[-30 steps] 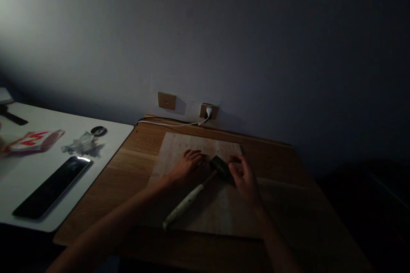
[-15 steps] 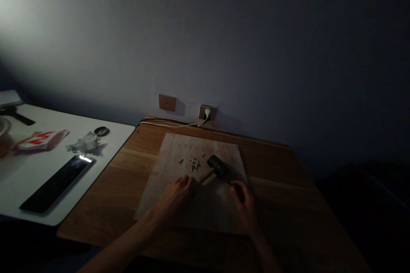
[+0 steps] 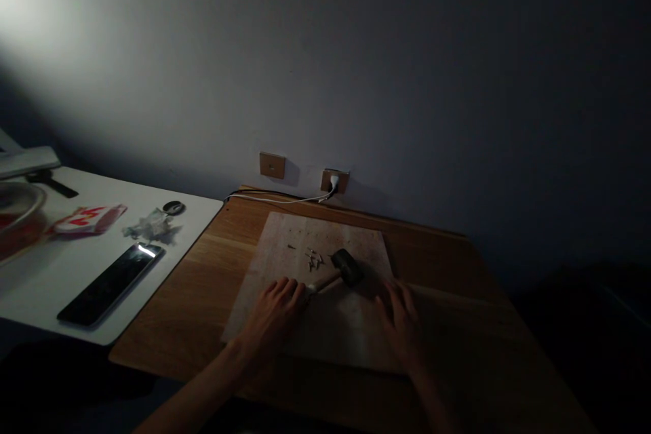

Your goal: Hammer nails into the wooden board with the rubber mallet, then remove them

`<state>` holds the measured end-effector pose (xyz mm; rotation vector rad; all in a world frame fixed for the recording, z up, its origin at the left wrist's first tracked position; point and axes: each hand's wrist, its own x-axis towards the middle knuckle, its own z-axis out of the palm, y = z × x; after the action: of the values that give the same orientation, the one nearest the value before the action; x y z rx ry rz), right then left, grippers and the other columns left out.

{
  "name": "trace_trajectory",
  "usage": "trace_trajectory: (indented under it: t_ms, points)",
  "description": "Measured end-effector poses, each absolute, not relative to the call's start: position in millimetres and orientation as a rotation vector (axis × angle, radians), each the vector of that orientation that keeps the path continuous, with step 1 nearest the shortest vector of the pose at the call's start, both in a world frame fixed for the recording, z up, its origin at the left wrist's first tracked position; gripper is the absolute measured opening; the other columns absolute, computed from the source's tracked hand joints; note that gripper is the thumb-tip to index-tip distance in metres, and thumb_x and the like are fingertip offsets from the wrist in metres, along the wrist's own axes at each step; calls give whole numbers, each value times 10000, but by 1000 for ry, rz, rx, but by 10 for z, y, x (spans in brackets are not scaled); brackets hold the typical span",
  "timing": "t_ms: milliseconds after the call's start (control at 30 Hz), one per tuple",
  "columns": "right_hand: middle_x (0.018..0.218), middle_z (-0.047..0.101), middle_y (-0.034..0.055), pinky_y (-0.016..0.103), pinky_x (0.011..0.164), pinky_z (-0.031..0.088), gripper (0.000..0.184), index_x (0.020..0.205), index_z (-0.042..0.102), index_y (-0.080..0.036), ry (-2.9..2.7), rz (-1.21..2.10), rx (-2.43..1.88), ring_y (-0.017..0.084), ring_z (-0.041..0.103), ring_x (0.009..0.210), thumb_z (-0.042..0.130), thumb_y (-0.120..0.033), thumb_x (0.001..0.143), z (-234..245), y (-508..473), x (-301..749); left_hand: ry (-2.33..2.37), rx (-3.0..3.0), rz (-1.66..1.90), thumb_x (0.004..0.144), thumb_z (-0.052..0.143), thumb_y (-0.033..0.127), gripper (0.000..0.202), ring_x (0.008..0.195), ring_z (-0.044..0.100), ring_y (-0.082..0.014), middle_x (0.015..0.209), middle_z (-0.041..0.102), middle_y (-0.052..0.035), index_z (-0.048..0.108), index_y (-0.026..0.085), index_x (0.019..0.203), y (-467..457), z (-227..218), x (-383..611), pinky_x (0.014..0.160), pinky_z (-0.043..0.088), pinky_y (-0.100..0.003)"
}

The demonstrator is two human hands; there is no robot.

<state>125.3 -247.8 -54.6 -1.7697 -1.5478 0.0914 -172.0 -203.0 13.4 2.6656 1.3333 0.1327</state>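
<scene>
A mallet with a black head and a wooden handle lies across a pale board. My left hand is closed over the light-coloured end of its handle. Just beyond the handle sits a small pile of short metal fasteners; whether they are nails or screws I cannot tell. One more fastener lies apart, to the left of the pile. Near the board's right edge rests my right hand, fingers apart and nothing visible in them. A row of small marks runs along the board's far side.
The board lies on a wooden table against the wall. A plug sits in a wall socket, and cables trail along the back edge. On the white table at left are a phone, a red-and-white packet, a crumpled plastic bag and a bowl.
My right hand has moved right, away from the mallet head, and its curled fingers have straightened. My left hand stays at the handle. The whole view has shifted slightly.
</scene>
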Motion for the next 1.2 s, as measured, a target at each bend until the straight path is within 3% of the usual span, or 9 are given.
trace_trajectory:
  t_ms: [200,400,667,867,967,1200]
  points:
    - [1469,552,157,528,1144,433,523,1359,599,-173,-1621,234,-1743,310,479,1401,458,-514,988,-639,-2467,1172,1416,2716,511,940,630,347,371,1244,547,-301,1349,613,-135,595,194,1275,-2045,-124,-2164,1018,429,-457]
    - [1487,541,142,572,1169,391,444,1346,613,-184,-1684,327,-1653,326,422,1442,467,-416,996,-632,-2423,687,1615,2645,669,998,491,482,389,1177,619,-267,1287,666,-108,618,215,1250,-2122,-135,-2861,1024,465,-443]
    - [1485,540,118,503,1154,436,388,1334,614,-217,-1753,427,-1498,275,467,1417,463,-260,980,-553,-2248,37,1993,2413,597,1009,321,551,521,1191,623,-314,1307,652,-146,649,191,1194,-2033,-76,-3611,997,508,-495]
    - [1502,536,122,499,1160,435,415,1377,596,-192,-1856,389,-1491,280,446,1437,473,-306,997,-517,-2169,4,2159,2219,618,995,240,614,635,1211,618,-332,1407,565,-186,645,160,1177,-1910,-63,-3857,1007,514,-486]
    - [1467,584,100,528,1153,436,429,1391,604,-207,-1936,327,-1532,309,399,1467,494,-360,1005,-500,-2184,31,2129,2203,627,980,286,638,641,1169,642,-316,1379,594,-167,628,158,1232,-1921,-31,-3820,1005,520,-461]
    - [1259,720,135,551,1112,456,424,1209,719,-167,-1885,182,-1570,336,498,1385,453,-438,1019,-545,-2203,317,1945,2469,512,958,450,589,533,1127,635,-327,1321,607,-157,616,195,1276,-2181,-34,-3499,940,534,-483]
